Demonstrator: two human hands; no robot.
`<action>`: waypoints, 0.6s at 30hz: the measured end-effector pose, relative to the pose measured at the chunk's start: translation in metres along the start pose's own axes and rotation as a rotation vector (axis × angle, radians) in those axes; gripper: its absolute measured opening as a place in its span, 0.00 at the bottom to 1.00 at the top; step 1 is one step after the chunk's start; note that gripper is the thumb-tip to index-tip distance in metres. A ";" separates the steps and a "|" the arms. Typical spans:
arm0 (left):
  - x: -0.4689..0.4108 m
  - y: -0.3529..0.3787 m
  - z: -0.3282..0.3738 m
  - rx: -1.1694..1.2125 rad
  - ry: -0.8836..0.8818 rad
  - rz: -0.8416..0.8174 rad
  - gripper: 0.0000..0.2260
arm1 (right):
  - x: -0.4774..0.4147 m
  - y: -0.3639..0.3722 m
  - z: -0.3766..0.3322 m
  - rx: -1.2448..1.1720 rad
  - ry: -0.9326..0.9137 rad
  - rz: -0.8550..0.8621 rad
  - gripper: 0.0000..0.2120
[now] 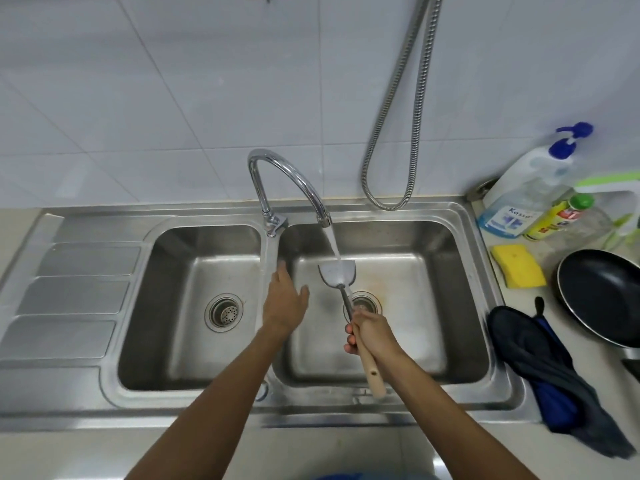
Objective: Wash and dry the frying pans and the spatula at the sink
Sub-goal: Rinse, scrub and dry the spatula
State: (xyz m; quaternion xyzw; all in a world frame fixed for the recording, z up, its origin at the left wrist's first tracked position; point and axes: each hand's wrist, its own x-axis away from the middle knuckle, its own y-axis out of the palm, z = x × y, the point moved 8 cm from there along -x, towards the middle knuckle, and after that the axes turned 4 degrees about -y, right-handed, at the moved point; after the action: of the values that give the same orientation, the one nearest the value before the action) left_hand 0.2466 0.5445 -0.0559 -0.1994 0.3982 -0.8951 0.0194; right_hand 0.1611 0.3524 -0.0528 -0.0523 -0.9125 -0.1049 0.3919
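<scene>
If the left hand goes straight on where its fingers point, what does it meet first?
Probably the tap base at the back of the sink divider: the left hand points its straight fingers that way. Its height above the divider is unclear.

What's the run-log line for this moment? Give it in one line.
step: rinse spatula | right hand: holds handle, blade under running faucet | left hand: empty, fingers straight | frying pan: aside at right, untouched

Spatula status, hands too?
Right hand grips spatula handle, blade under running tap. Left hand open, holds nothing. Frying pan on counter, right.
</scene>
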 end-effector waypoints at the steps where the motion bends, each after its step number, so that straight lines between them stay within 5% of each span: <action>1: 0.005 0.013 -0.003 -0.016 -0.029 -0.030 0.28 | 0.000 -0.002 0.002 0.002 0.002 0.010 0.11; 4: 0.026 0.054 -0.004 0.009 -0.115 -0.251 0.09 | 0.002 -0.007 0.007 0.007 0.003 0.014 0.12; 7: 0.054 0.086 -0.003 0.310 -0.343 -0.461 0.12 | 0.008 -0.011 0.010 0.033 -0.002 0.010 0.11; 18: 0.095 0.109 0.016 0.568 -0.463 -0.498 0.13 | 0.022 -0.033 0.023 0.068 -0.018 0.036 0.14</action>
State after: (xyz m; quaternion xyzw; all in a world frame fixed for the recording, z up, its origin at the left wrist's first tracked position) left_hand 0.1522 0.4407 -0.0920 -0.4711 0.0617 -0.8783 -0.0540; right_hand 0.1235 0.3263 -0.0574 -0.0562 -0.9180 -0.0661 0.3869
